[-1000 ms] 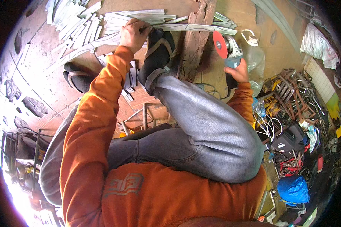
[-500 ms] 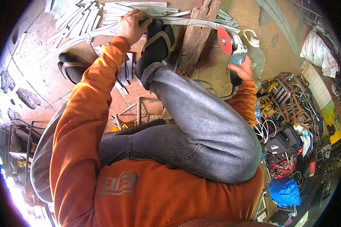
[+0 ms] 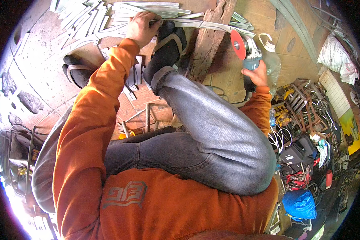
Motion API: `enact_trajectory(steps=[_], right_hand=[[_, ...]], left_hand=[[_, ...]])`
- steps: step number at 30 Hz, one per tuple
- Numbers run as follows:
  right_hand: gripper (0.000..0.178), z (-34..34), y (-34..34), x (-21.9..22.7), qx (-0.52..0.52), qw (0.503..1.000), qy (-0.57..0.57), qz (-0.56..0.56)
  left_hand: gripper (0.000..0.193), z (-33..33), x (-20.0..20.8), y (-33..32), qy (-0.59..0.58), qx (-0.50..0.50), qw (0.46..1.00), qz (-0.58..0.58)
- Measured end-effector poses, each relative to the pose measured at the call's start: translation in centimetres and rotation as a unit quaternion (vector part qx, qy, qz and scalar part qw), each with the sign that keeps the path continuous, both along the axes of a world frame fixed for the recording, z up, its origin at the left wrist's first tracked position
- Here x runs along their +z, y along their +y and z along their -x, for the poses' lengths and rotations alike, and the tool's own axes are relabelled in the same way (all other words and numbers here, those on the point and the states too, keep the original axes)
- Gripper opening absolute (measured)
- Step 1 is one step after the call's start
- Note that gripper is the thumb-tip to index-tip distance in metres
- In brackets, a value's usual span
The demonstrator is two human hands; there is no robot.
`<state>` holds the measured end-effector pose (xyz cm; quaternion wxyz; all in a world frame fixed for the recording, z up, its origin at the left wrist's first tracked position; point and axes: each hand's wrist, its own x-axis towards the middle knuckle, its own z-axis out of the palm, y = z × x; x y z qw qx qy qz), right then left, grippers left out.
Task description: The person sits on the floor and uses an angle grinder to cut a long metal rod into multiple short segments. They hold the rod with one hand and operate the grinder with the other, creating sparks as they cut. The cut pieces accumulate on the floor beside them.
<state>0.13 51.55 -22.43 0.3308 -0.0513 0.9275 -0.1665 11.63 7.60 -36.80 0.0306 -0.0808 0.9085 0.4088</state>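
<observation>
My left hand is closed on a long, flat metal strip, beside the toes of my sandalled foot. The strip runs to the right across a rough wooden beam. In my right hand is an angle grinder, gripped by its blue body. Its red disc stands upright close to the strip's right end; whether the two touch I cannot tell. Some of my right fingers are hidden behind the grinder.
Many cut metal strips lie at the far left. Right of the grinder stands a clear plastic jug. Longer curved strips rest at the far right. Tools and scrap metal are heaped at the right, with a blue bag nearer me.
</observation>
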Motion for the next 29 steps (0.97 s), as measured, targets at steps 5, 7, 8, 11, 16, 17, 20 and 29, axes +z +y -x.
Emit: enact_trajectory(steps=[5,7,8,11,16,17,20,29], right_hand=[[0.059,0.2,0.2,-0.2,0.002,1.000,-0.012,0.009],[0.059,0.0,0.1,-0.1,-0.006,1.000,-0.006,0.007],[0.059,0.0,0.0,-0.1,-0.002,1.000,-0.005,0.012],[0.059,0.0,-0.1,0.1,0.005,1.000,-0.005,0.017],[0.059,0.0,-0.2,0.1,0.018,1.000,-0.005,-0.005],[0.058,0.1,-0.2,0.0,0.016,1.000,-0.015,0.000],[0.058,0.2,-0.4,0.0,0.009,1.000,-0.030,0.005],[0.062,0.1,0.8,-0.5,0.049,0.999,-0.011,-0.011]], left_hand=[[0.028,0.0,-0.2,-0.1,-0.012,-0.002,1.000,-0.016],[0.029,-0.1,-0.1,0.0,-0.016,0.000,1.000,-0.016],[0.029,-0.1,-0.1,0.0,-0.018,0.000,1.000,-0.016],[0.030,-0.2,-0.1,0.1,-0.021,0.002,1.000,0.005],[0.019,-0.1,-0.5,0.3,-0.006,0.020,1.000,0.010],[0.019,-0.2,-0.5,0.2,-0.007,0.021,1.000,0.015],[0.019,-0.2,-0.6,0.1,-0.012,0.018,1.000,-0.022],[0.030,0.0,0.1,0.0,-0.029,0.005,1.000,-0.005]])
